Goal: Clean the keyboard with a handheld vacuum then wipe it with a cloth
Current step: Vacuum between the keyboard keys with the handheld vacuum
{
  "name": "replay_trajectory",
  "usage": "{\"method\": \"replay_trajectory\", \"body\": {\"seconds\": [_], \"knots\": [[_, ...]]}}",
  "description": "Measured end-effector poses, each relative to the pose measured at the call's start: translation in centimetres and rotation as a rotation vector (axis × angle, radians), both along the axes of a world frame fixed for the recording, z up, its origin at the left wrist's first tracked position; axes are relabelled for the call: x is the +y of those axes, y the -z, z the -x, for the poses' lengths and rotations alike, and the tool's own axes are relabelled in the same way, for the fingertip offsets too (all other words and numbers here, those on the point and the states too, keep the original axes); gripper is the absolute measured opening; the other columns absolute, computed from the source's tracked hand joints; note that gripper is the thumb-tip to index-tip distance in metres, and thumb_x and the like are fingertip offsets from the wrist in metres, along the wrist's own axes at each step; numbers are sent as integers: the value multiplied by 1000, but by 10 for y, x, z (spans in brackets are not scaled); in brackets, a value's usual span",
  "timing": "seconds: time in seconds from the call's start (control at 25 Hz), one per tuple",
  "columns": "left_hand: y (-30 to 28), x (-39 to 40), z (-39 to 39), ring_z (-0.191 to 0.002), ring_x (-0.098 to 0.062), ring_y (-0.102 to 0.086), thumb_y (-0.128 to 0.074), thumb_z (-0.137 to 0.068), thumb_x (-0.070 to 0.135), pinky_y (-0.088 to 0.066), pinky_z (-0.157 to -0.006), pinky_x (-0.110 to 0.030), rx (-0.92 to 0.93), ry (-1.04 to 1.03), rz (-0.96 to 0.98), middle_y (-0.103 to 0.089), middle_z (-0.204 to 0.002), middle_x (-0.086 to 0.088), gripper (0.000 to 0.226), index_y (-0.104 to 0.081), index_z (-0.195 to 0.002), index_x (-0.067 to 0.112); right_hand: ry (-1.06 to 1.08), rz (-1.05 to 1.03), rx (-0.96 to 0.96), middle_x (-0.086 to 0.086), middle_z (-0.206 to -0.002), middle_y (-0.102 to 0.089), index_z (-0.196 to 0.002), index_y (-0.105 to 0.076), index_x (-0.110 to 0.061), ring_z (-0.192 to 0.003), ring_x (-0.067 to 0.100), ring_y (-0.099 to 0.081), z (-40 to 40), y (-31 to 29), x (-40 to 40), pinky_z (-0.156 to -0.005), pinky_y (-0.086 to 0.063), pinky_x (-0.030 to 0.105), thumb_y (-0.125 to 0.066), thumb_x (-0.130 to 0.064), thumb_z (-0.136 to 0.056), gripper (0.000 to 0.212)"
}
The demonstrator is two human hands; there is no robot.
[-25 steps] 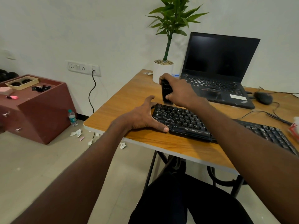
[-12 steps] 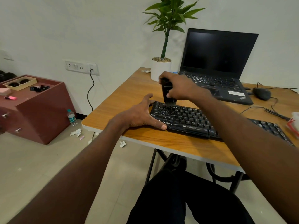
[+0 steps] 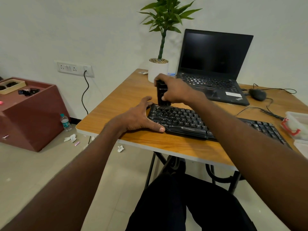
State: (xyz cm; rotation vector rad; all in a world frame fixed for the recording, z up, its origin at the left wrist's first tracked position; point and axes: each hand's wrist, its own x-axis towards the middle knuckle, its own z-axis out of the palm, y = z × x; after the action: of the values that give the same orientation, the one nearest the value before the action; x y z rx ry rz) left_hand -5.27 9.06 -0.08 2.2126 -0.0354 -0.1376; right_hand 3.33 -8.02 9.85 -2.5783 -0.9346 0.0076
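Keyboard (image 3: 181, 121) lies black along the near edge of the wooden table (image 3: 126, 100), centre of the frame. We see the right hand (image 3: 173, 90) with fingers curled round an upright black handheld vacuum (image 3: 161, 95), its lower end on the keyboard's upper left keys. The left hand (image 3: 138, 117) rests flat, fingers spread, against the keyboard's left end. A laptop (image 3: 215, 67) stands upper right.

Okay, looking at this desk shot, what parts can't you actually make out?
- Handheld vacuum, head view: motion-blurred, right hand covers one side; nozzle contact with keys unclear.
- Keyboard: middle hidden by the right forearm.
- White container: cut off by the right edge.
- Cloth: none identifiable.
- Left hand: covers the keyboard's left end.
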Motion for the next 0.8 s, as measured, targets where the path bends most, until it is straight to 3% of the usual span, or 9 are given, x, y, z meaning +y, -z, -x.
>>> {"method": "replay_trajectory", "body": {"seconds": [0.12,0.2,0.32,0.48,0.56,0.68,0.8], "knots": [[0,0,1,-151,-24,-39,-100,-44,72,-35,-125,-52,-5,2,6,-29,-172,8,152,-8,-162,47,120,158,-60,16,-135,-52,-138,-48,-28,-117,36,-55,-2,-5,-14,-87,-57,44,-63,-6,-93,52],[0,-1,2,-151,-24,-39,-100,-45,71,-35,-125,-52,-2,5,5,-29,-172,8,151,-8,-163,47,65,88,-161,14,-133,-56,-134,-49,-29,-117,34,-57,1,2,-20,-81,-54,39,-67,-5,-90,54],[-2,-2,4,-151,-24,-38,-100,-48,68,-34,-126,-51,-7,8,-2,-29,-172,7,150,-8,-164,45,14,-51,-68,13,-133,-56,-132,-48,-33,-117,34,-59,7,14,-33,-82,-60,40,-72,-1,-85,62],[-3,-3,3,-151,-25,-37,-100,-53,65,-33,-126,-52,0,6,-11,-29,-172,6,147,-7,-164,43,136,127,-162,16,-131,-58,-137,-46,-30,-118,36,-57,-1,1,-40,-88,-54,43,-69,-5,-87,60],[-3,-3,3,-151,-24,-38,-99,-48,70,-34,-126,-52,-5,5,-18,-30,-172,7,149,-8,-164,45,41,21,-80,13,-132,-56,-133,-48,-29,-120,34,-56,4,3,-29,-91,-58,47,-70,-2,-85,60],[-2,-3,3,-151,-24,-39,-98,-44,74,-35,-125,-52,-13,4,-12,-31,-171,6,151,-9,-162,46,-16,-208,7,9,-131,-53,-128,-50,-27,-120,33,-57,8,10,-19,-84,-62,47,-70,4,-85,57],[-1,-2,3,-152,-23,-37,-97,-41,76,-33,-126,-51,-8,10,-8,-29,-172,7,154,-9,-163,46,92,36,-96,14,-132,-56,-133,-48,-28,-119,35,-57,-2,8,-22,-86,-56,43,-66,-2,-88,55]]}}
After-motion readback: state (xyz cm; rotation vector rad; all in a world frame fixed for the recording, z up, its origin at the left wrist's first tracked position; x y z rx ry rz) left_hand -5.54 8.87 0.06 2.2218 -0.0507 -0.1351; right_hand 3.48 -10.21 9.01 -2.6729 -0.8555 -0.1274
